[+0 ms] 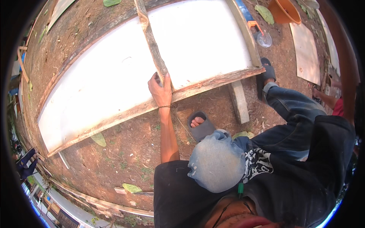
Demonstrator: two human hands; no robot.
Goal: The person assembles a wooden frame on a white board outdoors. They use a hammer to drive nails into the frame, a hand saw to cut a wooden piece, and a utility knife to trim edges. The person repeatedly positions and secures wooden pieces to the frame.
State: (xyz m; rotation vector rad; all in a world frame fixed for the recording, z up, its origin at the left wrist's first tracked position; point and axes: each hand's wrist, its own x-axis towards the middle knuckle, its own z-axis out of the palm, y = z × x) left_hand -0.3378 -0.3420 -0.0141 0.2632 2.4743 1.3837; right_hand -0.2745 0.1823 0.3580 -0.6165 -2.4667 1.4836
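A large white panel [102, 72] lies framed by rough, bark-edged wooden strips. My left hand [161, 90] is closed around the near end of a wooden crosspiece [152, 41], where it meets the frame's near strip [213, 85]. The crosspiece runs over the panel toward the far edge. My right arm [345, 72] reaches up along the right rim, and its hand is out of the picture. Below the panel, a short wooden block [238, 102] sticks out near the right corner.
Right of the frame lie a saw with an orange handle [255, 26], a clear plastic container [264, 39], an orange bucket [285, 11] and a plywood sheet [305, 53]. Another person's leg [327, 98] shows at far right. My sandalled feet stand on bare soil beside the frame.
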